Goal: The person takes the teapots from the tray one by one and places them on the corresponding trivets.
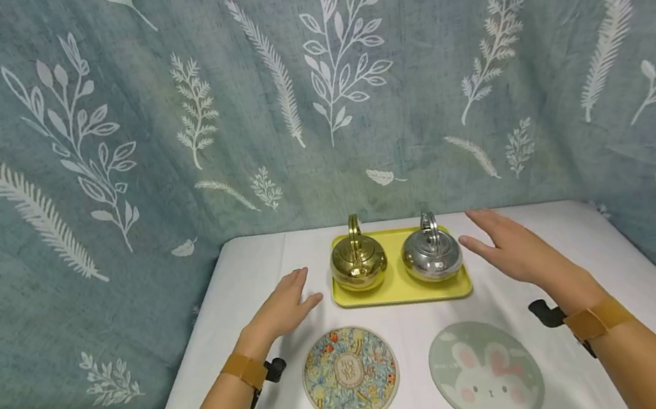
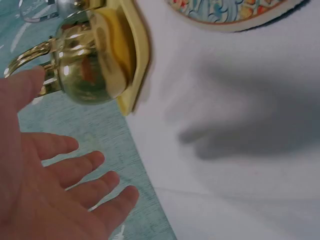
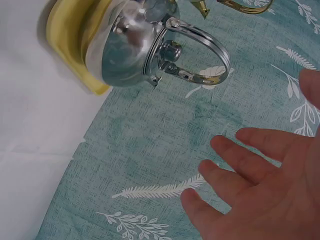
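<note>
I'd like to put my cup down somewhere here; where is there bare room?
Bare white table lies right of the yellow tray, beyond the right hand, and left of it behind the left hand. The tray is crowded with the gold kettle and silver kettle.

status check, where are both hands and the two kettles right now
Left hand open beside gold kettle, not touching. Right hand open beside silver kettle. Both kettles upright on yellow tray. Nothing between hands and kettles.

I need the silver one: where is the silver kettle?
In the head view, the silver kettle stands on the yellow tray's right half, beside the gold kettle.
</note>
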Demonstrator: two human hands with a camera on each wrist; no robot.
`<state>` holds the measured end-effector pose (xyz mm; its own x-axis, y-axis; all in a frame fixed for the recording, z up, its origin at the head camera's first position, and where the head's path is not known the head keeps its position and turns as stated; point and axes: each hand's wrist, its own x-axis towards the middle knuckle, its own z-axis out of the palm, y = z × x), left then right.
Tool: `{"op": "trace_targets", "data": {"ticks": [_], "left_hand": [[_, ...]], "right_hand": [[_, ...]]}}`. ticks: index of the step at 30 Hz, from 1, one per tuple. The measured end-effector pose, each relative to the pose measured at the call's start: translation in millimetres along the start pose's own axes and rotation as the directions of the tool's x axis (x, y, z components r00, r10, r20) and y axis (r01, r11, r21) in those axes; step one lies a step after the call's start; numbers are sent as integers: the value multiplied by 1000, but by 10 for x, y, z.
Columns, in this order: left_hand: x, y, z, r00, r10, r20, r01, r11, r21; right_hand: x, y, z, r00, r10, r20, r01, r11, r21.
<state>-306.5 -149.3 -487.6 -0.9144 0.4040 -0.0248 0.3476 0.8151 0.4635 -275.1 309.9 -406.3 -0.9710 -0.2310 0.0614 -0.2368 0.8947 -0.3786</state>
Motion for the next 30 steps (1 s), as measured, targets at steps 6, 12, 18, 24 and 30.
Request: {"op": "trace_targets", "data": {"ticks": [6,12,18,24,30], "left_hand": [[99,-31,140,1000,-21,-3,21,1000,-6],[240,-127,244,999,-33,30,37,989,-142],[390,-190,385,998,-41,47,52,967,-251],[470,-158,433,996,-90,25,94,953,-289],[515,-121,459,995,-99,11,97,934,-344]], "right_hand": [[109,-9,25,999,24,39,-25,999,31],[328,-18,106,999,23,27,-26,990,137],[472,21,215,999,40,16,-42,976,215],[514,45,275,999,48,-2,-46,972,232],[575,112,309,996,84,25,-88,932,351]]}}
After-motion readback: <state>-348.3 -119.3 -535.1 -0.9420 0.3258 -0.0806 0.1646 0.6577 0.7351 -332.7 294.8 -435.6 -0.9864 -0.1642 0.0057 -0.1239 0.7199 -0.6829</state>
